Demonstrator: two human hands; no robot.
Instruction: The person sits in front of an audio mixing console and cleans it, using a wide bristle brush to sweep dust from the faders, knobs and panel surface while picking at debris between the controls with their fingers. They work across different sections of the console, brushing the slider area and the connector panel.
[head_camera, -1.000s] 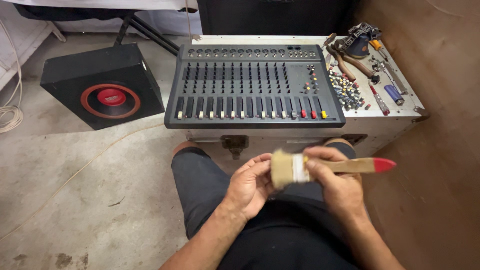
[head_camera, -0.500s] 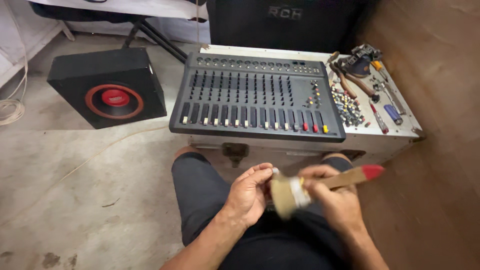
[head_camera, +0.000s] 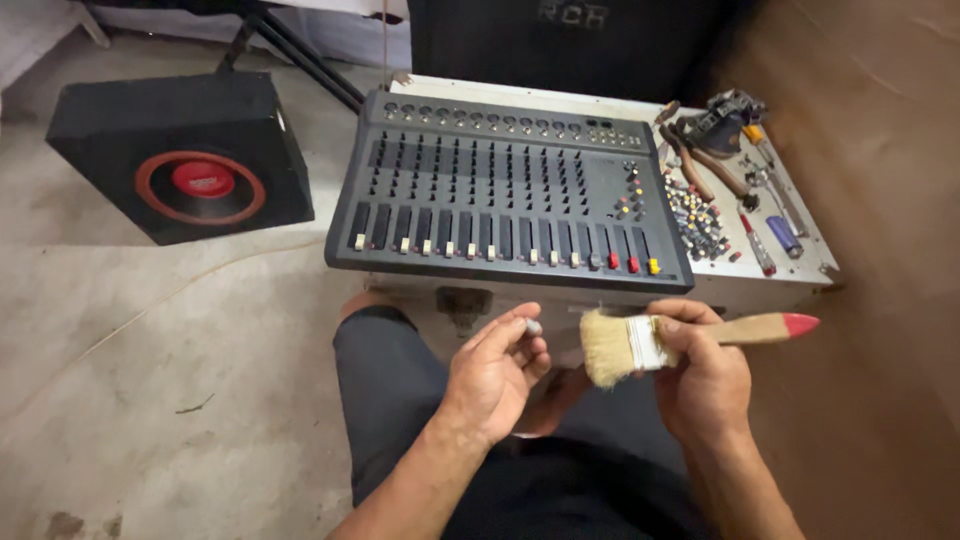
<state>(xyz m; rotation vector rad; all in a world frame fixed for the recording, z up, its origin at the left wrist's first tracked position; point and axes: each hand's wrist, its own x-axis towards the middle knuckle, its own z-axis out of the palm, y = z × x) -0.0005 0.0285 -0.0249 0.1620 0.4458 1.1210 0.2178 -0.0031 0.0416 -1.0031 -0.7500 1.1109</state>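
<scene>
Brush (head_camera: 665, 340): pale coarse bristles, shiny metal ferrule, bare wood handle with glossy red tip. Mixer (head_camera: 510, 195): matt grey plastic-looking face, small plastic knobs. Floor (head_camera: 150, 400): rough concrete. Speaker (head_camera: 180, 150): matt black box, glossy red centre.

The right hand (head_camera: 705, 375) grips a paintbrush (head_camera: 680, 340); the left hand (head_camera: 490, 375) pinches what looks like a small grey knob (head_camera: 534, 327), below the mixer's (head_camera: 510, 195) front edge.

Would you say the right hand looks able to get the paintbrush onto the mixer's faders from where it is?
Probably yes: the right hand holds the paintbrush just short of the mixer, nothing between.
</scene>
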